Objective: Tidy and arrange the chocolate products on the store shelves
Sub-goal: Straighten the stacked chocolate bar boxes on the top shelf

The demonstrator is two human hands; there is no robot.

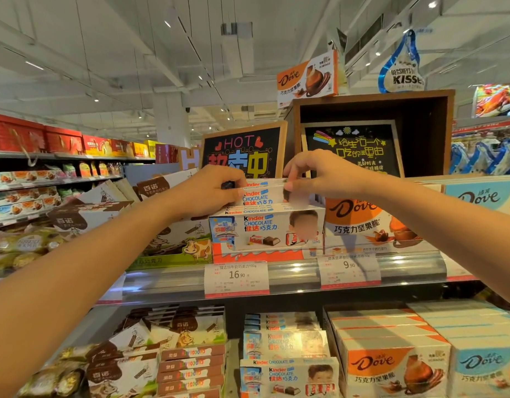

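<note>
Two bare forearms reaching in from the lower corners toward the upper shelf point(285, 275). Left hand point(208, 191) wrapped round the left end of a Kinder box point(262, 196), fingers curled over its front edge. Right hand point(320, 175) pinching the same box at its top right corner, thumb below and fingers point(294, 165) bent above. Box held upright, label facing out, raised just above the row of other Kinder boxes point(266, 229) standing in an orange display tray on the upper shelf. Just beside that row on the right, orange Dove boxes point(360, 222); on the left, brown-and-white boxes with a cow picture point(176, 239), some tilted. Price tags point(236, 278) clipped on the shelf rail, reading 16.90 and 9.90. Behind the row, a chalkboard sign point(242, 153) marked HOT and a second chalkboard point(351, 150) inside a dark wooden crate. On top of the crate, a Dove carton point(305, 80) and a Hershey's Kisses shape point(401, 70). On the lower shelf, more Kinder stacks point(288, 354), Dove stacks point(391, 354) and brown cow boxes point(150, 349)
</note>
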